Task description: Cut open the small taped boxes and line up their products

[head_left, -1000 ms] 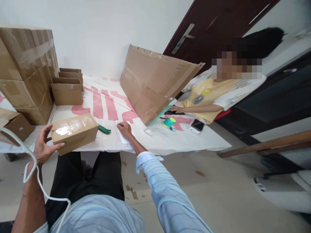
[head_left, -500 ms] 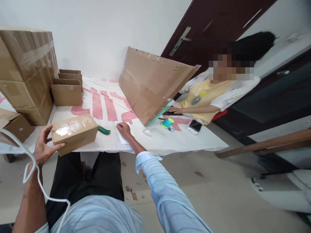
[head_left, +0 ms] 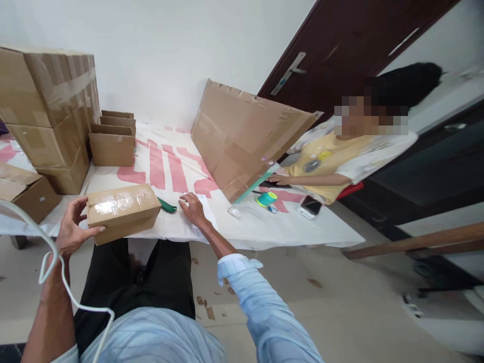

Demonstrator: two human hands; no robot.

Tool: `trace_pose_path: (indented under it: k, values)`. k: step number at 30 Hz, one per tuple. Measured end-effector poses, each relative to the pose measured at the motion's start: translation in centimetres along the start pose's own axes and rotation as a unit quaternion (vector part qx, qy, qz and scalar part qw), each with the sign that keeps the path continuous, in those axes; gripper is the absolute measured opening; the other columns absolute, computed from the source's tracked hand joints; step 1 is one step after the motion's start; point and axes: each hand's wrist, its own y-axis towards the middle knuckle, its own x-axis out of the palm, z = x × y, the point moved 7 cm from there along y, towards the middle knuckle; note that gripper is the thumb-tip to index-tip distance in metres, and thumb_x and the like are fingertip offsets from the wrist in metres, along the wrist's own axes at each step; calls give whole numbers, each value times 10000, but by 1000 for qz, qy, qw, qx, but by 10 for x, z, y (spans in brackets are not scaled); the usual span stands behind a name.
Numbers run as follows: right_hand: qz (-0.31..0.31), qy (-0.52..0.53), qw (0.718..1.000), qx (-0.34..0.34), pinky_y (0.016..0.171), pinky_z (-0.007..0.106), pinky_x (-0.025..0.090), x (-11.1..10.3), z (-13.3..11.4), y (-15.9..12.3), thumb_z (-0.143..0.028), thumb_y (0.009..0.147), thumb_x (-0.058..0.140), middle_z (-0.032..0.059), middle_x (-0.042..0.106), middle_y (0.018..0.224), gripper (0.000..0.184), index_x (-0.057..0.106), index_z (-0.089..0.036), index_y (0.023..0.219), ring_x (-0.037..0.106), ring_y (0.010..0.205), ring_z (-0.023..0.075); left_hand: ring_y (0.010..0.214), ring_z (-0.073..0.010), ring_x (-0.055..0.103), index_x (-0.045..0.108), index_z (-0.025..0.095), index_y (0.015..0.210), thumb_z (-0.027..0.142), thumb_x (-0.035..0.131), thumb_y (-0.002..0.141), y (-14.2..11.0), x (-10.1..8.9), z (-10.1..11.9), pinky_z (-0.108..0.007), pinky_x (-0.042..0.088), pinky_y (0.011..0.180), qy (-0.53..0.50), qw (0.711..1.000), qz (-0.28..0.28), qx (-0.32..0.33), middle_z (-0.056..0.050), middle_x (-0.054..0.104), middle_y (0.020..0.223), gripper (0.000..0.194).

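Note:
My left hand (head_left: 77,229) grips the left end of a closed cardboard box (head_left: 124,209), thumb on the near side and fingers behind. Shiny clear tape runs over the box's top. Touching or just beside its right end lies a green object (head_left: 167,205), perhaps a box cutter, partly hidden by the box. My right hand (head_left: 193,207) is over the white cloth-covered table, fingers bent and a little apart, with nothing seen in them. It lies between the green object and a white sheet of paper (head_left: 209,207), and covers part of that sheet.
Large taped cartons (head_left: 56,101) are stacked at left, beside several small open boxes (head_left: 113,146). A big cardboard sheet (head_left: 245,136) leans mid-table. Behind it sits another person (head_left: 321,161), near a teal-and-yellow roll (head_left: 266,198) and a phone-like device (head_left: 310,205). A white cable (head_left: 62,282) crosses my left forearm.
My right hand has drawn back to the left off the paper's upper part, towards the green object. The whole view has shifted slightly. My left hand keeps its grip on the box.

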Motion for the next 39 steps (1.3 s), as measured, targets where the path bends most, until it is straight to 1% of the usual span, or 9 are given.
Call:
trace_pose_path:
  k: [5, 13, 18, 23, 25, 27, 32, 36, 39]
  values:
    - [-112, -70, 980, -146, 969, 416, 514, 30, -61, -16, -393, 984, 742, 120, 699, 1185, 241, 765, -244, 1173, 614, 1098, 294, 1562, -469, 463, 509, 245, 1388, 470, 1040, 534, -5, -1, -3, -675, 481, 1198, 0, 1000, -14, -1, -223, 539, 1620, 1030]
    - [-134, -140, 972, -131, 931, 396, 471, 44, -69, -19, -265, 1015, 645, 130, 676, 1150, 290, 697, -205, 1294, 567, 1062, 298, 1590, -433, 441, 515, 257, 1360, 472, 1037, 561, -16, 3, -1, -569, 508, 1185, -3, 999, -35, 1, -202, 486, 1671, 978]
    - [-102, -135, 980, -108, 945, 416, 470, 46, -74, -21, -200, 1017, 510, 149, 689, 1093, 294, 689, -166, 1248, 574, 1037, 311, 1589, -426, 443, 528, 265, 1361, 416, 1034, 566, -20, 4, -5, -558, 498, 1184, -17, 999, -40, 2, -195, 482, 1672, 954]
    - [57, -3, 997, -48, 905, 411, 502, 2, -82, -10, -295, 1047, 394, 143, 700, 1082, 342, 690, -194, 1186, 616, 1014, 303, 1606, -433, 412, 526, 267, 1349, 397, 1039, 548, -22, 5, -7, -582, 471, 1201, -30, 999, -44, -4, -204, 442, 1694, 959]
    - [121, 69, 990, -9, 851, 385, 513, -26, -87, -5, -374, 1052, 417, 110, 716, 1029, 333, 696, -208, 1126, 628, 952, 278, 1609, -431, 407, 522, 266, 1349, 388, 1038, 550, -23, 6, -7, -580, 468, 1201, -30, 998, -48, -4, -203, 442, 1693, 958]
    - [141, 138, 980, 11, 774, 347, 511, -51, -97, 1, -477, 1043, 492, 58, 715, 920, 341, 706, -211, 1059, 619, 861, 244, 1606, -426, 413, 522, 268, 1352, 389, 1039, 553, -24, 6, -6, -577, 469, 1202, -31, 998, -53, -2, -196, 460, 1677, 959]
    - [35, 207, 977, -45, 624, 287, 459, -82, -151, 4, -543, 969, 666, -13, 649, 732, 347, 739, -212, 894, 561, 683, 175, 1597, -423, 425, 536, 283, 1354, 410, 1042, 563, -26, 6, -4, -587, 456, 1217, -37, 997, -66, 7, -178, 471, 1664, 947]
    - [-34, 204, 972, -113, 663, 292, 504, -89, -191, -2, -480, 962, 693, 1, 715, 786, 277, 767, -222, 891, 631, 722, 180, 1599, -422, 423, 533, 278, 1347, 401, 1040, 574, -28, 6, -5, -577, 449, 1219, -34, 997, -71, 11, -184, 472, 1657, 933]
    - [-68, 195, 968, -144, 715, 314, 543, -88, -206, -4, -446, 966, 696, 21, 760, 846, 239, 770, -229, 898, 676, 770, 196, 1599, -421, 425, 530, 276, 1361, 402, 1035, 588, -29, 7, -5, -568, 454, 1214, -32, 997, -74, 11, -190, 468, 1659, 932]
